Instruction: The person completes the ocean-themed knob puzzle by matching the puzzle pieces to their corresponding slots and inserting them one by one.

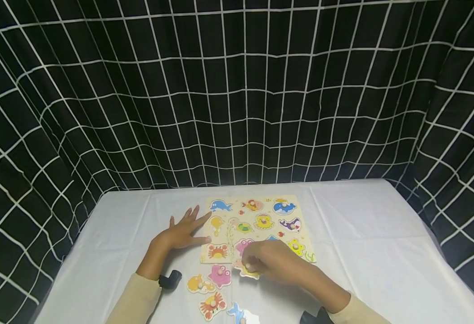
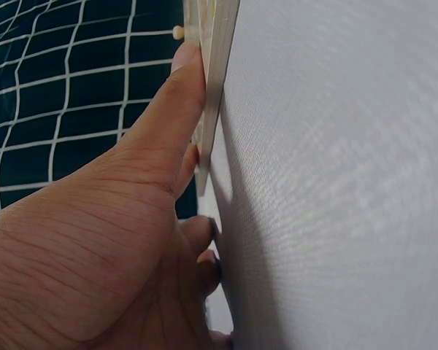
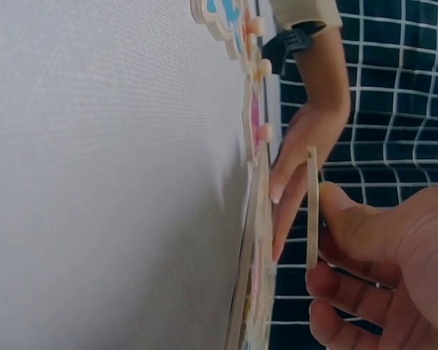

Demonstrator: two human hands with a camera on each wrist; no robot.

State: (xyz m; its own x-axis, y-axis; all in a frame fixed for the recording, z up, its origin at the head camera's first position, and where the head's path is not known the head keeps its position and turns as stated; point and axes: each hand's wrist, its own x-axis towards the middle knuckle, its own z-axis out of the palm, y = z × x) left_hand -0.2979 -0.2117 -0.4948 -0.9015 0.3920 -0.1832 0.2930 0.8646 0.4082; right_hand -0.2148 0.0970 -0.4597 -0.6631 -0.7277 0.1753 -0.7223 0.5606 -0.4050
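Observation:
A wooden peg puzzle board (image 1: 273, 258) with sea-animal pictures lies on the table. My left hand (image 1: 185, 231) lies at its left edge with fingers spread; the thumb and index finger touch the board. Just over the board's front edge, my right hand (image 1: 275, 261) pinches a yellow and pink puzzle piece (image 1: 248, 272) by its knob. In the right wrist view this thin piece (image 3: 312, 211) appears edge-on, held above the board. Fingers hide much of its picture. Several knobbed pieces sit on the board, including a blue whale (image 1: 284, 207) and a yellow starfish (image 1: 295, 247).
Loose pieces lie in front of the board: a pink one (image 1: 220, 276), an orange seahorse (image 1: 200, 284), a red crab (image 1: 213, 305) and a blue dolphin (image 1: 237, 311) cut by the view's edge. A black gridded curtain (image 1: 237, 103) surrounds the white table (image 1: 358, 234).

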